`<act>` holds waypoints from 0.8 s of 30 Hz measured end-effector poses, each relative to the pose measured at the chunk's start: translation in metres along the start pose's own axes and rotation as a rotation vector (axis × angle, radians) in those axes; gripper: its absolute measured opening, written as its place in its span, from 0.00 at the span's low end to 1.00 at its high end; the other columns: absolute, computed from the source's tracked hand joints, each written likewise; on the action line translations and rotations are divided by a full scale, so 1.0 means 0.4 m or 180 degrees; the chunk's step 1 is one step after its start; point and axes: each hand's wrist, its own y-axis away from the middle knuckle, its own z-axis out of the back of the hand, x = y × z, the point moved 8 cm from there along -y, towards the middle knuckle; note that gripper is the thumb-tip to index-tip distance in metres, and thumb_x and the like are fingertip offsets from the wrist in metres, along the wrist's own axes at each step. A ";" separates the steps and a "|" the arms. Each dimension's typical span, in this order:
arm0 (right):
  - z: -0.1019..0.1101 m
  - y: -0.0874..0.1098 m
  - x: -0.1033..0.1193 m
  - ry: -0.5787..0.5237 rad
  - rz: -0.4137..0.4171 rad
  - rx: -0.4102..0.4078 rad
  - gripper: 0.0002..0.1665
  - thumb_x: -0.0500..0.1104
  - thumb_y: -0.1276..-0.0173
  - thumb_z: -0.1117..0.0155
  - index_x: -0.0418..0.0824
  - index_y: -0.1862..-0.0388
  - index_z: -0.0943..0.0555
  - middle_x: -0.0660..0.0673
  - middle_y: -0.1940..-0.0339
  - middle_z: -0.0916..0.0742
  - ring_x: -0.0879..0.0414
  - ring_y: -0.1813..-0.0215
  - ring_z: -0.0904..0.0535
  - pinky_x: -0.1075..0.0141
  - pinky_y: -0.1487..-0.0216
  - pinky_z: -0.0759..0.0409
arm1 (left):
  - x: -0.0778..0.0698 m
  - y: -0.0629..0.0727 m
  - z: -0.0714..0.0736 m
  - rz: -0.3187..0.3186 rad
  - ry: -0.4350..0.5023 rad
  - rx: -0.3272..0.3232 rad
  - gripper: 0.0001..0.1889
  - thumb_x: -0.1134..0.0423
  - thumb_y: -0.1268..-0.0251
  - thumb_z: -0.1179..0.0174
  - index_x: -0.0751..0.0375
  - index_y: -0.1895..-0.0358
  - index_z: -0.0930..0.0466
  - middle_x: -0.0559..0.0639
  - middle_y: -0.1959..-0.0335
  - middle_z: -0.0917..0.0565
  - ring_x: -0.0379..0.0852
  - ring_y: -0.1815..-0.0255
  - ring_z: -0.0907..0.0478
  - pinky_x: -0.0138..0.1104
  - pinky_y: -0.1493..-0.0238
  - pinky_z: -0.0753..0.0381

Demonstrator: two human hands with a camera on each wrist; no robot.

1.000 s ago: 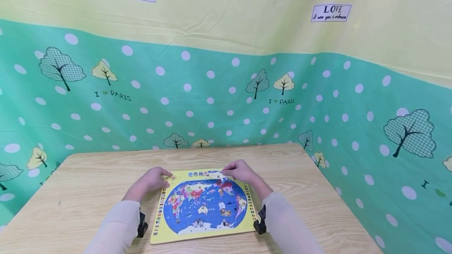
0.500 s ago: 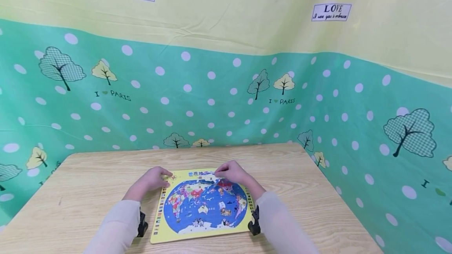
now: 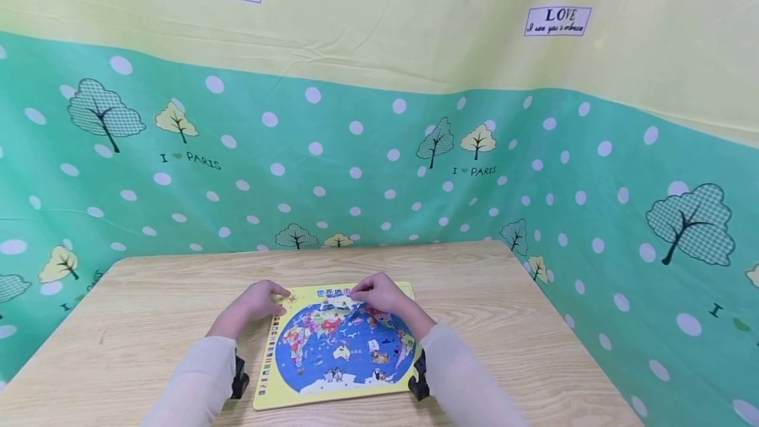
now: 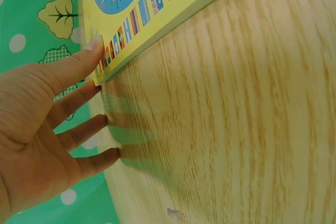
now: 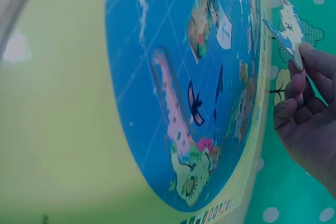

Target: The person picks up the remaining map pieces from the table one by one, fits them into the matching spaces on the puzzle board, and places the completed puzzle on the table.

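Observation:
A world map puzzle board [image 3: 344,397] with a yellow border and a blue oval map lies on the table. My right hand [image 3: 382,294] is over its upper edge and pinches a thin map puzzle piece [image 5: 290,27], white and blue, between thumb and fingers. In the right wrist view the piece stands tilted, raised from the board's surface. At the board's upper left corner is my left hand [image 3: 261,300]. In the left wrist view its thumb rests on the yellow border by the printed flags, while the other fingers are spread, fairly straight, beside the corner.
The board rests on a light wooden table [image 3: 148,321]. Behind and to the right hangs a green and yellow curtain [image 3: 332,170] with dots and trees. A black wrist mount [image 3: 240,379] sits at the left cuff, another at the right.
My right hand has moved left along the board's upper edge with the puzzle piece, uncovering the board's upper right corner. The left hand has stayed at its corner.

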 end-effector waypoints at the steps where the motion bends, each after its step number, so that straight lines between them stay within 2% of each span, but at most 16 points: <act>1: -0.003 0.000 0.001 -0.0014 -0.0003 0.0004 0.10 0.47 0.36 0.37 0.45 0.61 0.14 0.51 0.65 0.13 0.59 0.72 0.25 0.68 0.71 0.25 | 0.000 0.001 0.000 0.0002 -0.0002 0.0000 0.20 0.69 0.49 0.35 0.66 0.49 0.21 0.68 0.46 0.23 0.69 0.42 0.31 0.58 0.38 0.33; 6: -0.016 -0.001 0.005 -0.0059 0.0008 0.0052 0.10 0.47 0.35 0.38 0.46 0.61 0.14 0.51 0.65 0.13 0.59 0.82 0.34 0.68 0.77 0.29 | -0.002 0.002 0.001 -0.0003 0.0009 -0.0002 0.20 0.69 0.49 0.35 0.66 0.49 0.21 0.68 0.46 0.23 0.69 0.42 0.31 0.58 0.39 0.33; 14: -0.031 0.002 0.011 -0.0069 -0.0008 0.0104 0.09 0.44 0.35 0.38 0.43 0.60 0.14 0.50 0.64 0.13 0.58 0.79 0.30 0.67 0.76 0.27 | 0.002 0.001 -0.003 0.0001 -0.0005 -0.0001 0.20 0.68 0.48 0.35 0.66 0.49 0.21 0.69 0.46 0.24 0.69 0.41 0.32 0.58 0.39 0.33; 21: -0.037 0.001 0.007 0.0033 -0.0022 0.0070 0.08 0.44 0.36 0.37 0.43 0.62 0.14 0.50 0.65 0.13 0.59 0.67 0.21 0.69 0.68 0.22 | 0.002 0.000 -0.003 0.0004 -0.0024 -0.0001 0.20 0.68 0.48 0.35 0.66 0.49 0.21 0.69 0.45 0.24 0.70 0.41 0.32 0.58 0.39 0.33; 24: -0.040 0.000 0.007 0.0051 -0.0046 0.0052 0.08 0.44 0.36 0.37 0.43 0.62 0.14 0.51 0.65 0.14 0.57 0.68 0.21 0.67 0.70 0.23 | 0.000 0.002 -0.002 -0.0011 -0.0022 -0.0009 0.20 0.68 0.48 0.35 0.66 0.49 0.21 0.69 0.46 0.24 0.69 0.41 0.31 0.58 0.39 0.32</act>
